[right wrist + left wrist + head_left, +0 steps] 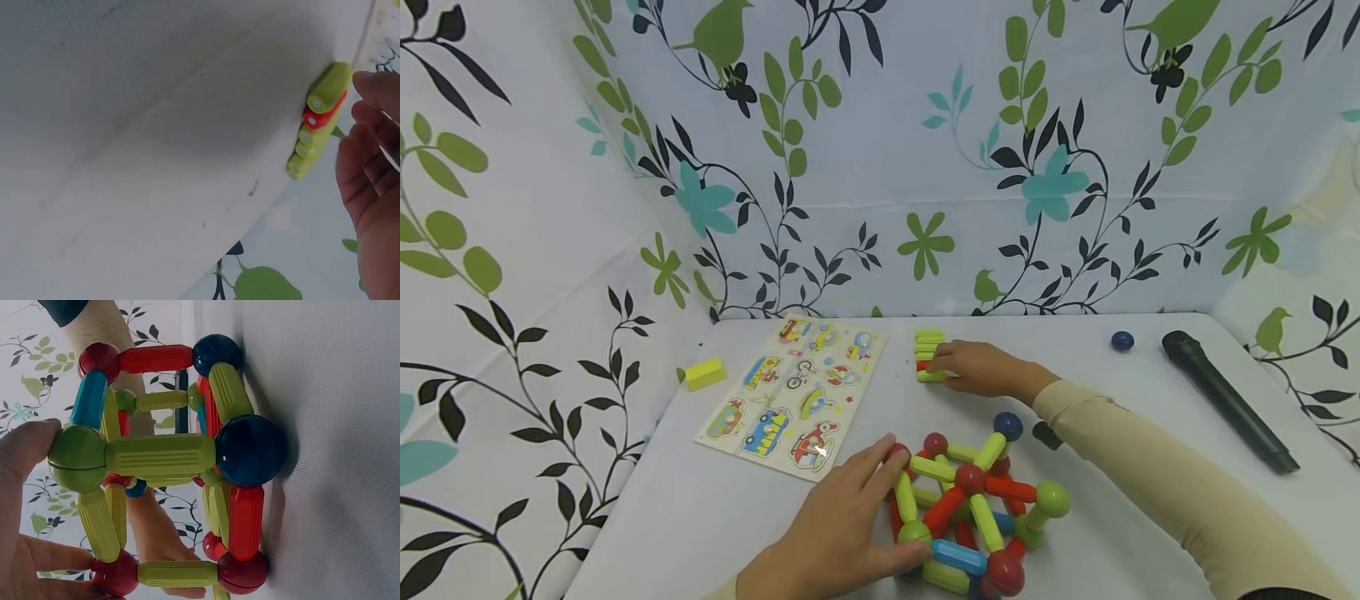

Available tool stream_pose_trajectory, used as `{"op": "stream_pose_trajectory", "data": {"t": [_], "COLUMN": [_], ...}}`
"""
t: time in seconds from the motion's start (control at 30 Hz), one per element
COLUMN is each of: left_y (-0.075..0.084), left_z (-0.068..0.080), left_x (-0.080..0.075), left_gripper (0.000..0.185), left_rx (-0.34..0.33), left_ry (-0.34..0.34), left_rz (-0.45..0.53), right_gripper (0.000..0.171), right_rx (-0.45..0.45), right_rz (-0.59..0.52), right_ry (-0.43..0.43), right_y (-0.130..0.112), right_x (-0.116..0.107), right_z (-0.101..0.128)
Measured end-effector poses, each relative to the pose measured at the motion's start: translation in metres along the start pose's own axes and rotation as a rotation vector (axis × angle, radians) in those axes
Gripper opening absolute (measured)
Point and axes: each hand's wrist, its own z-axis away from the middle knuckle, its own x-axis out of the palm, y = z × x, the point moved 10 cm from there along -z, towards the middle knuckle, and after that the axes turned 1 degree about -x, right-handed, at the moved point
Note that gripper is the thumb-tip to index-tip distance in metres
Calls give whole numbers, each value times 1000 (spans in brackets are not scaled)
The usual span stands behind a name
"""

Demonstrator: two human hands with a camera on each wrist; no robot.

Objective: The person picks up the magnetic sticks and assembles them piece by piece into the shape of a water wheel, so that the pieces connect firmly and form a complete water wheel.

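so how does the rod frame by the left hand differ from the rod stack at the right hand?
The frame is assembled: rods joined by balls into a raised lattice. The stack is loose rods lying flat side by side, no balls.
The frame mixes red, blue and green rods; the stack is green with one red.
The left hand grips the frame; the right hand has its fingers at the stack.
Both sit on the white table.

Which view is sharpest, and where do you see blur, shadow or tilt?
Head view: sharpest, evenly lit, and the table edge bows slightly. Left wrist view: turned sideways, the rod-and-ball frame crisp, with a soft shadow on the table right of it. Right wrist view: softest, also tilted; the left hand and right hand sit at the frame edges, the rods slightly blurred beside a broad shadow.
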Motion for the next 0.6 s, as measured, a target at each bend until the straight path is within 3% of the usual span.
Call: {"op": "stream_pose_trajectory", "data": {"t": [0.2, 0.4, 0.6], "left_y": [2, 2, 1], "left_z": [-1, 0, 0], "left_x": [0, 0, 0], "left_gripper": [98, 97, 98], "left_rx": [-3, -6, -10], "left_ry": [-11, -12, -19], "left_rz": [-11, -1, 7], "right_gripper": [33, 23, 16], "right_rx": [10, 46, 147], "right_rz": [50, 4, -50], "right_ry": [7, -17, -93], "right_y": [5, 9, 19], "right_x": [9, 13, 26], "right_z": [-10, -12, -11]}}
